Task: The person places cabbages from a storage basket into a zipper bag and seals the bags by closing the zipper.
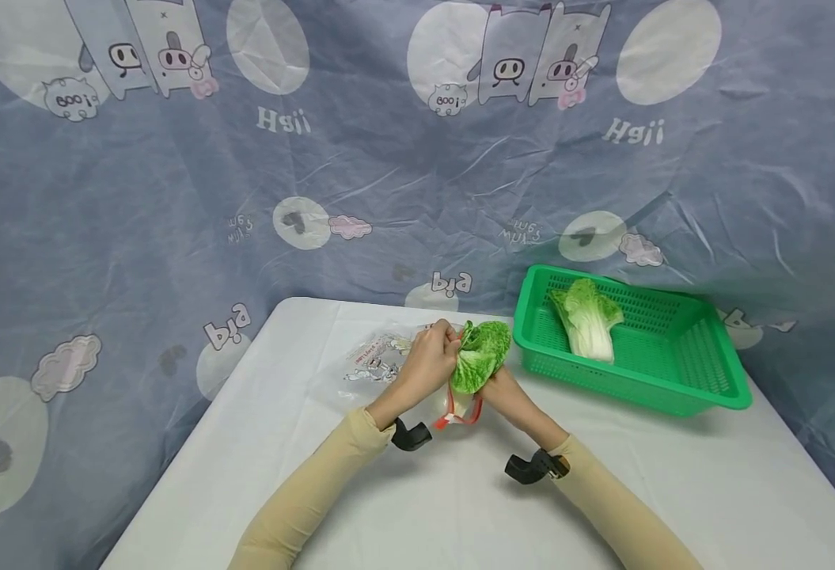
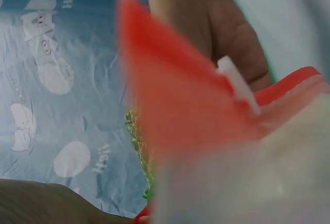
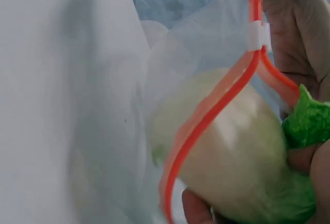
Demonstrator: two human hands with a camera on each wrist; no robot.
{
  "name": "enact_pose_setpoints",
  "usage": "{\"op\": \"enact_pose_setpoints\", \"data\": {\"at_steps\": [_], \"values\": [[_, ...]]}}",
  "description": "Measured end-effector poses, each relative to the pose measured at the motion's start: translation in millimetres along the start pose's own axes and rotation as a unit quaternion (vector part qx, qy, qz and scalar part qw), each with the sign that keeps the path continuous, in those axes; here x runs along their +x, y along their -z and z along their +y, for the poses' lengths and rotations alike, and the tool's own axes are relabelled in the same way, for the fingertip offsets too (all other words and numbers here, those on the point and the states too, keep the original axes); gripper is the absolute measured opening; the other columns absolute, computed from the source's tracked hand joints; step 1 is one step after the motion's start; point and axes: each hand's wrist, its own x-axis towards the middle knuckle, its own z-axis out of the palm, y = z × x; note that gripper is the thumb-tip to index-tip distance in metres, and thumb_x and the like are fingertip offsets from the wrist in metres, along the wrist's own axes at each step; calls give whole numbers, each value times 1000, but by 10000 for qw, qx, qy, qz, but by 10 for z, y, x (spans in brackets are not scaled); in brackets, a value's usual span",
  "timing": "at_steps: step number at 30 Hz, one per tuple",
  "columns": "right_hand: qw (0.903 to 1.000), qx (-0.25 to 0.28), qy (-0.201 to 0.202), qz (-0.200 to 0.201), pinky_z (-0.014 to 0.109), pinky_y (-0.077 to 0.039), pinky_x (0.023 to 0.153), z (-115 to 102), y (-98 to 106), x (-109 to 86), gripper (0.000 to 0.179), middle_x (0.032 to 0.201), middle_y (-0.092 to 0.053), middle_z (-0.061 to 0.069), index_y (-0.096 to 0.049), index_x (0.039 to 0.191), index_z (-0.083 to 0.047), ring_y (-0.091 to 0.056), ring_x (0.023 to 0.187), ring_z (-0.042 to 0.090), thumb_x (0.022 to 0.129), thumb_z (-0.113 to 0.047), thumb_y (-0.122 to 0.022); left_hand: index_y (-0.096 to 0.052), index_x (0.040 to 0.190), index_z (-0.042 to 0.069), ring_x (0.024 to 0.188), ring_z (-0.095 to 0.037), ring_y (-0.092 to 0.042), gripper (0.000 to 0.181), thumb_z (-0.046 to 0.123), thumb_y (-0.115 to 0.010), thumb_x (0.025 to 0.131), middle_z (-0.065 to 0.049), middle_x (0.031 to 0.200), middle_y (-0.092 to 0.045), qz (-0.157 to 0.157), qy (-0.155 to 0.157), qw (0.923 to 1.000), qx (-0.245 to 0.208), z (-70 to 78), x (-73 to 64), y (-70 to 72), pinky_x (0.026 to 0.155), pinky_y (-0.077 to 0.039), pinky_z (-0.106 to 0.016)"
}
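Note:
A napa cabbage stands leaves-up between my hands, its pale base inside the mouth of a clear zip bag. The bag has a red zip strip and a white slider. With curled fingers my left hand pinches the bag's red edge beside the leaves; its fingertips are mostly hidden in the left wrist view. My right hand grips the cabbage from the right, partly behind the leaves. One fingertip shows under the cabbage in the right wrist view.
A green plastic basket stands at the back right of the white table, with another napa cabbage lying in its left part. A patterned blue-grey cloth hangs behind the table. The bag's printed side spreads left of my hands.

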Motion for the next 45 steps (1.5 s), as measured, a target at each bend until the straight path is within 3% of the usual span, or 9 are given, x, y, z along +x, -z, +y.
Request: {"op": "enact_pose_setpoints", "data": {"at_steps": [4,6,9,14,20,25,30,36,45], "values": [[9987,-481,-114,-132,36,-49,83,32,-31,-12,53,115,-57,21,-33,145,2,-56,98,25,100,-23,-47,-55,90,2,56,-10,-51,8,6,-53,97,-5,76,-57,45,86,10000,13,-26,23,31,52,-42,-22],[9954,-924,82,-219,41,-47,95,67,-45,-20,55,125,-57,21,-31,147,2,-56,110,26,102,-27,-45,-55,90,2,57,-10,-51,8,6,-53,97,-5,76,-57,50,106,9999,35,-40,28,39,53,-42,-22],[9922,-1044,481,-473,45,-47,97,103,-62,-41,54,132,-54,24,-31,146,4,-59,109,28,101,-22,-48,-57,91,2,58,-10,-51,7,4,-53,96,-5,76,-58,56,35,10000,48,-48,29,41,53,-42,-21],[9856,-1082,914,-920,32,-51,82,101,-88,-42,50,118,-60,18,-34,143,5,-59,85,14,100,-17,-51,-57,92,2,60,-7,-51,6,3,-54,96,-4,74,-58,-89,-242,9996,-104,1,15,20,53,-42,-18],[9875,-1450,113,-611,23,-37,52,46,-88,-5,31,67,-51,1,-53,115,3,-44,55,9,100,-22,-47,-59,88,4,57,-6,-50,9,8,-56,96,-1,71,-59,-837,-209,9956,-373,190,-83,7,50,-41,-18],[9912,-1128,-664,-214,26,-50,55,14,-117,33,45,74,-69,4,-53,129,2,-67,63,15,93,-25,-55,-59,86,4,55,-8,-47,9,7,-59,94,0,67,-56,-800,124,9964,-244,180,-81,17,49,-37,-19],[9873,-1112,-1136,60,27,-52,54,21,-182,43,35,71,-71,5,-66,108,1,-69,61,18,88,-26,-58,-59,89,4,56,-9,-49,9,10,-59,95,0,68,-57,-896,308,9951,-296,144,-67,44,50,-38,-19],[9893,-944,-1111,60,27,-53,54,-34,-166,15,46,72,-72,8,-59,122,5,-72,64,20,87,-25,-61,-60,88,6,56,-9,-50,8,11,-60,95,0,68,-57,-817,291,9958,-303,120,-48,68,50,-39,-19],[9939,-965,-452,-302,32,-58,62,-278,138,-131,44,79,-74,13,-74,95,-1,-72,69,20,87,-44,-68,-59,89,5,50,-9,-52,9,12,-59,96,-4,67,-64,-793,278,9951,-530,112,-45,140,47,-38,-19]]}}
